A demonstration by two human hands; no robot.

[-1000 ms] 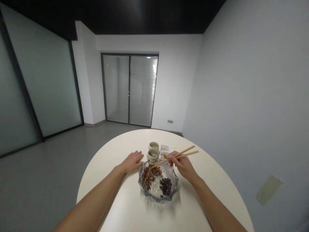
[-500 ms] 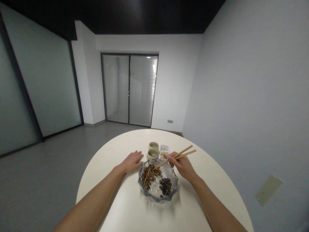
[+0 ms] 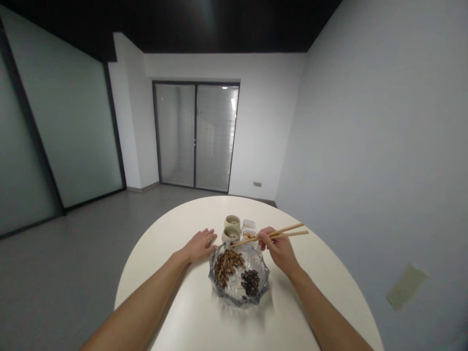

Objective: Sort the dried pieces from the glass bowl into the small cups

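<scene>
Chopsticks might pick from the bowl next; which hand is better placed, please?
Probably the right hand: it holds the chopsticks, tips near the far rim of the bowl; the left hand lies beside it.

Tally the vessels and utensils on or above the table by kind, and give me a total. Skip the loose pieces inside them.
Glass bowl: 1
Beige cups: 2
White containers: 2
Chopsticks: 2
Total: 7
</scene>
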